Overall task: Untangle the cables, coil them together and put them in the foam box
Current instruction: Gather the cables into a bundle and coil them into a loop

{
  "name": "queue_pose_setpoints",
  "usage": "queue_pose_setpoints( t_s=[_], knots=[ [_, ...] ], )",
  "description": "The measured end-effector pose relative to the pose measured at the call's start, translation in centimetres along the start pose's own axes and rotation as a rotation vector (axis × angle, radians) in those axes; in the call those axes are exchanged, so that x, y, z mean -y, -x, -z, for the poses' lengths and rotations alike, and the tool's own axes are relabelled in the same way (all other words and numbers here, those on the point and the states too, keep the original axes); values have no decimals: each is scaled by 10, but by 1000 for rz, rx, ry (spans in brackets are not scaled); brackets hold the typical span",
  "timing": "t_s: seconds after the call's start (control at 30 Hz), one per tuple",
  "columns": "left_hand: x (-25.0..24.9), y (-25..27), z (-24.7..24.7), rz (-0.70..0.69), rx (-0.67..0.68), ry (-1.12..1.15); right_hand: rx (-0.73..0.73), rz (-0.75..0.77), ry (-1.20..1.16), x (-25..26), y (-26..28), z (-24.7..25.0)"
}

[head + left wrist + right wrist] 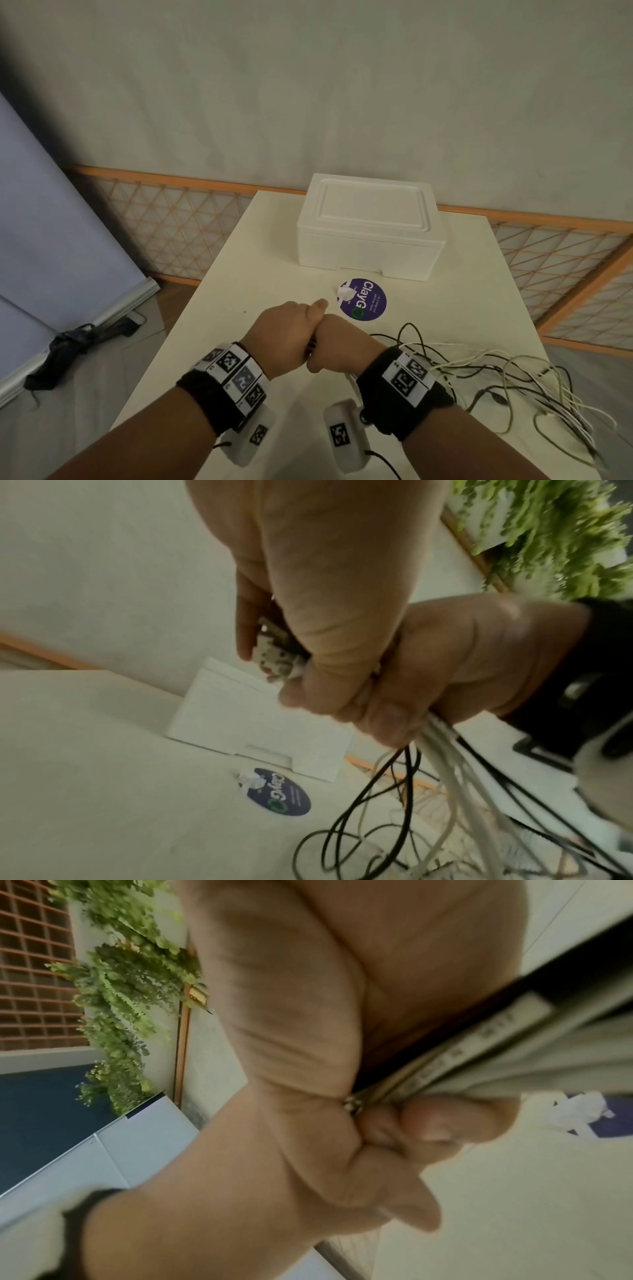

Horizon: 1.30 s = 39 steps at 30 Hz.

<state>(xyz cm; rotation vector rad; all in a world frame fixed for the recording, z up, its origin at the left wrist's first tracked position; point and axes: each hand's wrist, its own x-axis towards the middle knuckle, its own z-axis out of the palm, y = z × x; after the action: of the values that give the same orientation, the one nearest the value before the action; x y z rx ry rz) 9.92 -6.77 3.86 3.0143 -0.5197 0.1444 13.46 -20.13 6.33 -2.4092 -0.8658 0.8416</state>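
Both hands meet as fists over the middle of the white table (260,260). My left hand (291,325) grips the plug ends of the cables (274,653). Pressed against it, my right hand (342,346) grips the same bundle of black and white cables (445,764) just below. From my right fist the loose cables (496,377) trail in tangled loops across the table's right side. In the right wrist view the bundle (462,1047) runs out of the two fists. The white foam box (370,233) stands at the table's far end, apart from the hands, with its lid on.
A round purple sticker (364,299) with a scrap of white tape lies between the hands and the box. The table's right edge is close to the cable loops. A wooden lattice fence (178,233) runs behind the table; a dark bundle (78,346) lies on the floor at left.
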Motion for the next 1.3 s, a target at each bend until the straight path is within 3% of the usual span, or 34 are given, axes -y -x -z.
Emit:
queue_pose_setpoints(
  t_s=[0.2, 0.27, 0.43, 0.53, 0.63, 0.67, 0.77, 0.87, 0.97, 1.07, 1.17, 1.3],
  knots=[
    [2, 0, -6, 39, -22, -141, -84, 3, -181, -10, -2, -9],
    [14, 2, -2, 86, -41, -175, -102, -22, -77, -24, 1, -9],
    [62, 14, 14, 378, -23, -86, -277, -81, 167, -73, 10, 0],
    [62, 16, 11, 435, 160, -43, -343, -37, 236, -70, 9, 9],
    [60, 16, 10, 463, 547, -85, -350, 51, 363, -61, 9, 18],
    [55, 14, 16, 459, 602, -67, -347, 66, 409, -58, 9, 21],
    [30, -2, 34, 327, 479, 235, -378, 118, 486, -44, 10, 28],
    [0, -19, 41, 240, 214, 591, -430, 196, 472, -20, 14, 39],
    [-10, -30, 45, 261, 74, 637, -555, 249, 401, -10, 23, 47],
    [-13, -37, 50, 245, 85, 531, -694, 267, 185, -22, 31, 46],
    [-17, -40, 56, 241, 57, 484, -850, 392, 180, -39, 32, 34],
    [-12, -40, 70, 310, -36, 535, -899, 263, 84, -64, 32, 15]
  ],
)
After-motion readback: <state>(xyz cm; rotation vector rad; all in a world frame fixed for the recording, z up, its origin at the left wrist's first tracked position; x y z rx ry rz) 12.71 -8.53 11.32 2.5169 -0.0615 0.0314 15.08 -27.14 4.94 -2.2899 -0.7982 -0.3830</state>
